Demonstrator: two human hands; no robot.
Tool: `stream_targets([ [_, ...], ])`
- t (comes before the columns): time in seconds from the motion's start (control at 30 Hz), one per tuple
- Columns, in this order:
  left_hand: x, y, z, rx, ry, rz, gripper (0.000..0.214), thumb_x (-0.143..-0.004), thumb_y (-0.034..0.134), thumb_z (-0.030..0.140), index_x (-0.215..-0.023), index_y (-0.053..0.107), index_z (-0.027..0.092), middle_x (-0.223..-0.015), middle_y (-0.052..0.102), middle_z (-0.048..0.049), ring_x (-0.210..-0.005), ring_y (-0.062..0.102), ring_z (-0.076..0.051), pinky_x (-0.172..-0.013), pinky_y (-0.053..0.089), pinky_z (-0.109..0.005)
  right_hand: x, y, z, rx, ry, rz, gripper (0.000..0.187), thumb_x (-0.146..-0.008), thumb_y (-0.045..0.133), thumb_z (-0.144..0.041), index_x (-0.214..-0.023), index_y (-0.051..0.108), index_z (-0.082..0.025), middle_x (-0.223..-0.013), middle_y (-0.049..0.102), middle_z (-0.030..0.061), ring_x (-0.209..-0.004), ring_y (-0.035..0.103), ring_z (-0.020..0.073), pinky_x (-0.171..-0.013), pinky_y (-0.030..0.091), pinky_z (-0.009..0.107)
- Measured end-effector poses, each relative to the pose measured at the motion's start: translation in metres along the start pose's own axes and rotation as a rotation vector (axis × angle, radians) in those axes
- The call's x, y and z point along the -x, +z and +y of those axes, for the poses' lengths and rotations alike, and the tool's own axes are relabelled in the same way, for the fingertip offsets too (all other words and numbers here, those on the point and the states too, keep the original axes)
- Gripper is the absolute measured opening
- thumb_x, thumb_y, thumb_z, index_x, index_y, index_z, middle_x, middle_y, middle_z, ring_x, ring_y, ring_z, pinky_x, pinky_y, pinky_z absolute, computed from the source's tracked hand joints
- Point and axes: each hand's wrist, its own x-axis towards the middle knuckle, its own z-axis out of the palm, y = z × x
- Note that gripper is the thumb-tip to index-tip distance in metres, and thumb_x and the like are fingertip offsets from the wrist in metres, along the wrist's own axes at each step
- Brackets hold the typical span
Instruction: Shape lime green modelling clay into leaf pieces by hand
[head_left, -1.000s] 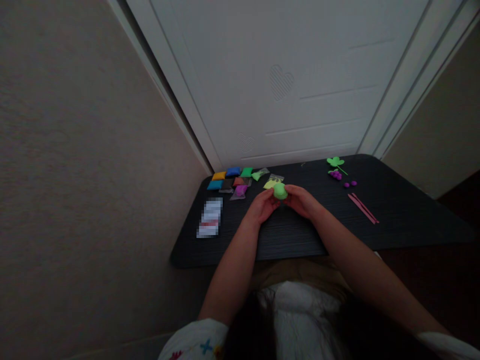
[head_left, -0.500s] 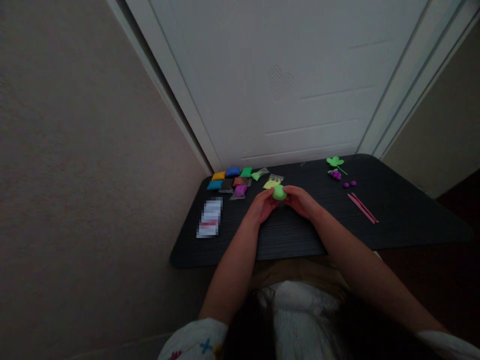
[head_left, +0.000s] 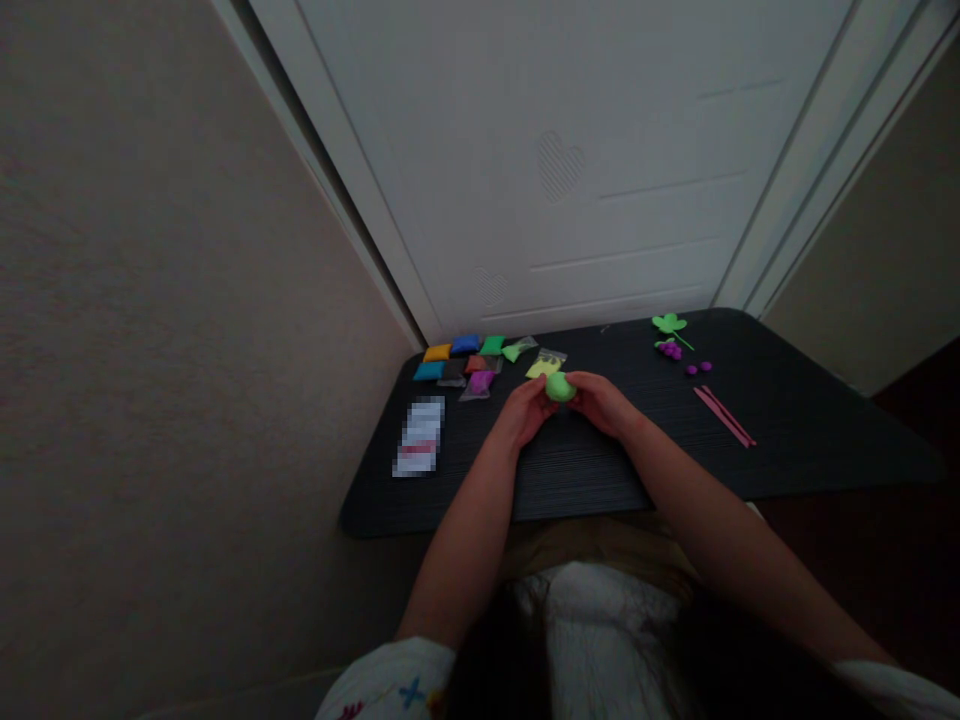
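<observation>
A rounded lump of light green modelling clay (head_left: 560,387) is held between both hands, above the middle of the dark table (head_left: 585,470). My left hand (head_left: 527,410) grips its left side, fingers closed around the edge. On the opposite side my right hand (head_left: 602,402) pinches it with thumb and fingers. The fingertips underneath the clay are partly hidden. Just behind the hands lies a clear bag of pale yellow clay (head_left: 546,365).
Several coloured clay packets (head_left: 465,344) lie at the back left, with a blurred white sheet (head_left: 421,437) in front. Rightward are a green clover shape (head_left: 669,323), a purple clay cluster (head_left: 670,350), two small purple balls (head_left: 691,370) and pink sticks (head_left: 724,416). A white door (head_left: 637,150) stands behind.
The green clay has tilted or turned slightly between the fingers and now looks a little rounder. Both hands keep nearly the same place, and the things on the table lie as before.
</observation>
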Motion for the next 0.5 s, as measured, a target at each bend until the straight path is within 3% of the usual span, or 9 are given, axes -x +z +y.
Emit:
stream_targets([
  [0.23, -0.0010, -0.0003, -0.0009, -0.042, 0.051, 0.017, 0.016, -0.063, 0.061, 0.023, -0.075, 0.057, 0.014, -0.076, 0.061, -0.0028, -0.070, 0.055, -0.012, -0.064, 0.040, -0.025, -0.0006, 0.0006, 0.0004, 0.035, -0.004, 0.021, 0.015, -0.063, 0.059, -0.031, -0.071, 0.060, -0.017, -0.069, 0.058, -0.0002, -0.060, 0.048, 0.0101, -0.054, 0.035, 0.024],
  [0.5, -0.0002, 0.0019, -0.0010, -0.068, 0.013, -0.022, 0.022, -0.064, 0.059, 0.026, -0.082, 0.058, 0.013, -0.079, 0.062, -0.0044, -0.071, 0.056, -0.013, -0.063, 0.039, -0.026, -0.0010, 0.0005, 0.0010, 0.023, -0.037, 0.046, 0.018, -0.063, 0.061, -0.034, -0.068, 0.058, -0.017, -0.063, 0.054, -0.0021, -0.055, 0.044, 0.0077, -0.054, 0.034, 0.023],
])
